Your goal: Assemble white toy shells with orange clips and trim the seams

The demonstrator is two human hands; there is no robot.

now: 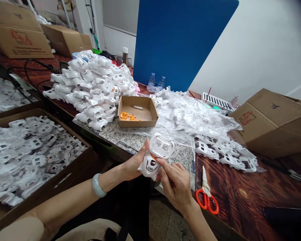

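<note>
A white moulded plastic shell (162, 146) with a rounded frame, two square windows and a dark printed label is held above the table's near edge. My left hand (133, 166) grips its left side, thumb up along the frame. My right hand (176, 182) presses its fingers on the lower right part, beside the label. Between the shell's two halves shows a bit of orange. Beyond the hands stands a shallow cardboard tray (137, 124) with small orange plastic pieces (128, 116) and a white pen-like tool (138, 108).
White shells are heaped (90, 83) at the back left and fill a large box (89, 152) at left. Bagged shells (198, 113) lie to the right. Orange-handled scissors (207, 195) rest on the wooden table near my right hand. A cardboard box (273, 124) stands far right.
</note>
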